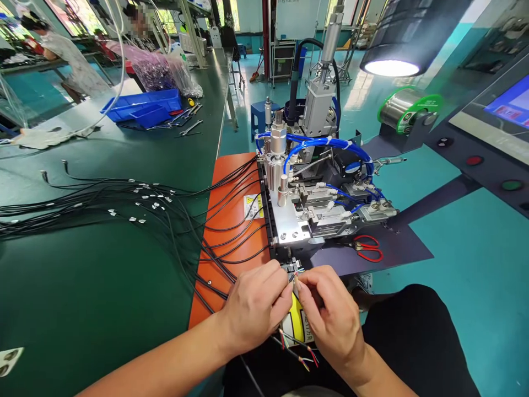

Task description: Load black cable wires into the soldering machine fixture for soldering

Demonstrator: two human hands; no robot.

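My left hand (258,300) is closed, its thumb and finger pinching a black cable close to the cable's bared end. Against it, the thumb and fingertips of my right hand (333,309) pinch the thin coloured wires (300,271) of that end. The fingers hide most of the join. Just beyond my fingertips is a small metal fixture (292,264) at the machine's front edge. Below my hands hang more black cables with bared red, white and yellow wires (305,361). A yellow warning label (296,320) shows between my hands.
Black cables (144,196) spread over the green table (103,275) and orange plate (231,220). The machine (306,193) with blue hoses stands ahead. Red-handled pliers (369,248) lie to its right. A solder spool (407,110), lamp (413,38) and control panel (487,149) are farther right. Two people sit back left.
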